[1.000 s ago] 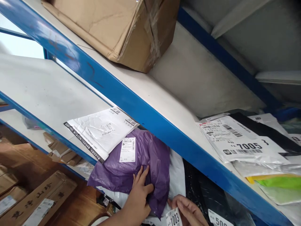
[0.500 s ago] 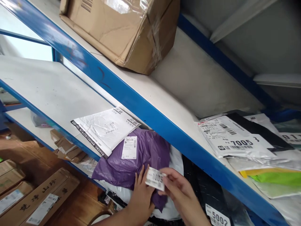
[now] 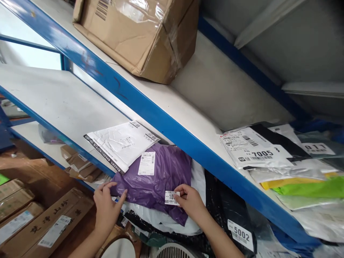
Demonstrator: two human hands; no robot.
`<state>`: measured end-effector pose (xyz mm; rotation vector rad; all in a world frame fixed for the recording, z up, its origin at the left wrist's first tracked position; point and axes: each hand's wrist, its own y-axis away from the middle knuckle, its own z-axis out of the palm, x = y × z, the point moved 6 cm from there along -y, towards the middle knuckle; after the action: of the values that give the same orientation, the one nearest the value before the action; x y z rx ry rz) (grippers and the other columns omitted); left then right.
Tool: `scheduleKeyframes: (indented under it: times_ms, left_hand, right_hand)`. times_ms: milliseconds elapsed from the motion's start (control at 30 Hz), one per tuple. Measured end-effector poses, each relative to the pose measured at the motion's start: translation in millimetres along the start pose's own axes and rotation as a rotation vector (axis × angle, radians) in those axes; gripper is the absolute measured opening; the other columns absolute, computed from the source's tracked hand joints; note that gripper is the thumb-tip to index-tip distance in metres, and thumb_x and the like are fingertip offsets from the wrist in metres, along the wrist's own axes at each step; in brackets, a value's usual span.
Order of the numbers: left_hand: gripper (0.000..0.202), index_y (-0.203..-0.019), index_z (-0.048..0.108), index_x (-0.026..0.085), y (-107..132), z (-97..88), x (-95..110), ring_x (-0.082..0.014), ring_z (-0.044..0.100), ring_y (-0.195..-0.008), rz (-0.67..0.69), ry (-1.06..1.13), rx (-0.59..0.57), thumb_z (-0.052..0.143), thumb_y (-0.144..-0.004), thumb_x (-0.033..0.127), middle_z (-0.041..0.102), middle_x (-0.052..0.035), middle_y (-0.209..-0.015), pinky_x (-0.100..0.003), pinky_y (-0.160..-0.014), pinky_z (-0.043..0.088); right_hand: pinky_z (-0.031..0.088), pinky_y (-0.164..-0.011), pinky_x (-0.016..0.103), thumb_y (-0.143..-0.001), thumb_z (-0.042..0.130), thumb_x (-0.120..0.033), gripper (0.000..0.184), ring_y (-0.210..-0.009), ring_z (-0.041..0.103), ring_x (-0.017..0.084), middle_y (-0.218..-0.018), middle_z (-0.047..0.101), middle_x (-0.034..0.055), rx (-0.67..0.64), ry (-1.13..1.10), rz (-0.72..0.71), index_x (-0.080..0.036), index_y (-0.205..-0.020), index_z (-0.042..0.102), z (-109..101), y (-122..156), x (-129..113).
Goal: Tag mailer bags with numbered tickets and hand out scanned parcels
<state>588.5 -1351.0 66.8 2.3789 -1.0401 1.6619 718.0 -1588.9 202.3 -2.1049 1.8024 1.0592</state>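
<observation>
A purple plastic mailer bag (image 3: pixel 161 179) lies on the lower shelf with a white shipping label (image 3: pixel 146 163) on its top. Between thumb and fingers, my right hand (image 3: pixel 189 200) pinches a small white number label (image 3: pixel 170 197) over the bag's front part. The label's first digits read "10"; my thumb covers the rest. My left hand (image 3: pixel 107 204) is at the bag's left front corner, thumb and forefinger spread apart, the fingertips at its edge. A white mailer bag (image 3: pixel 122 143) overlaps the purple one from behind on the left.
A blue shelf beam (image 3: pixel 161 125) runs diagonally above the bags. The upper shelf bears a cardboard box (image 3: pixel 129 39) and stacked mailers, one labelled 7005 (image 3: pixel 260 150). A dark parcel marked 5002 (image 3: pixel 240 234) lies right of my right arm. Boxes (image 3: pixel 51 225) stand on the floor.
My left hand has moved left from the purple bag's middle to its left corner. My right hand has brought the label lower and turned it more level, against the bag.
</observation>
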Motion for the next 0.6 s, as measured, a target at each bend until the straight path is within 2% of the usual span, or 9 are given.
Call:
scheduleKeyframes:
  times_ms: [67,133,200,267,400,500,533,600]
  left_hand:
    - [0.051,-0.095,0.058,0.014,-3,8.6,-19,-0.0357,0.046,-0.1,-0.078,0.034,-0.048,0.049,-0.074,0.06,0.052,-0.0152,-0.096,-0.054,-0.087,0.042]
    - [0.047,-0.092,0.06,0.016,-4,19.0,-30,-0.0336,0.047,-0.098,-0.115,0.108,-0.131,0.051,-0.072,0.057,0.051,-0.0129,-0.094,-0.052,-0.088,0.043]
    - [0.042,-0.091,0.062,0.017,-3,25.8,-35,-0.0322,0.048,-0.097,-0.148,0.16,-0.18,0.053,-0.071,0.053,0.05,-0.0117,-0.095,-0.051,-0.09,0.043]
    - [0.039,-0.092,0.062,0.018,0,29.2,-35,-0.0314,0.049,-0.097,-0.169,0.182,-0.198,0.052,-0.07,0.049,0.048,-0.0112,-0.097,-0.051,-0.091,0.043]
    - [0.039,-0.096,0.061,0.018,3,27.3,-31,-0.0306,0.05,-0.099,-0.15,0.172,-0.189,0.053,-0.072,0.048,0.049,-0.0105,-0.098,-0.051,-0.092,0.044]
    - [0.038,-0.099,0.058,0.014,-13,11.0,-29,-0.0314,0.051,-0.101,-0.059,0.082,-0.085,0.048,-0.079,0.045,0.052,-0.013,-0.099,-0.051,-0.092,0.045]
    - [0.036,-0.102,0.058,0.011,-23,4.5,-27,-0.0321,0.05,-0.103,0.0,0.017,-0.054,0.045,-0.081,0.039,0.053,-0.015,-0.101,-0.051,-0.093,0.044]
    - [0.038,-0.114,0.057,0.008,-49,-3.7,-23,-0.0349,0.047,-0.112,0.137,-0.173,-0.053,0.04,-0.082,0.021,0.054,-0.0194,-0.111,-0.054,-0.098,0.039]
  right_hand:
    - [0.047,-0.057,0.023,-0.073,0.059,-0.011,0.005,-0.062,0.061,0.015,-0.064,0.061,0.0,0.062,0.28,-0.044,-0.016,-0.073,0.06,1,3,-10]
    - [0.049,-0.067,0.026,-0.076,0.059,-0.008,0.008,-0.075,0.066,0.019,-0.075,0.067,0.0056,0.084,0.585,-0.096,-0.015,-0.078,0.063,7,6,-22]
    - [0.051,-0.073,0.032,-0.079,0.057,-0.007,0.019,-0.086,0.068,0.026,-0.089,0.069,0.0124,0.088,0.868,-0.088,-0.012,-0.095,0.063,14,10,-31]
    - [0.053,-0.07,0.035,-0.081,0.057,-0.009,0.035,-0.084,0.07,0.028,-0.1,0.066,0.0169,0.13,1.059,-0.024,-0.012,-0.115,0.056,13,14,-35]
    - [0.055,-0.062,0.031,-0.074,0.073,-0.026,0.063,-0.08,0.07,0.026,-0.113,0.057,0.0215,0.327,1.159,0.078,-0.01,-0.128,0.046,-3,23,-40]
    - [0.055,-0.062,0.032,-0.07,0.076,-0.034,0.082,-0.081,0.069,0.028,-0.106,0.058,0.0237,0.387,1.141,0.105,0.0,-0.134,0.037,-10,25,-38]
    - [0.055,-0.063,0.032,-0.072,0.075,-0.035,0.08,-0.081,0.069,0.028,-0.102,0.059,0.0233,0.39,1.135,0.103,0.003,-0.132,0.039,-11,25,-38]
    - [0.054,-0.064,0.032,-0.075,0.072,-0.035,0.063,-0.081,0.069,0.029,-0.096,0.061,0.0214,0.372,1.127,0.091,0.003,-0.12,0.05,-12,24,-39]
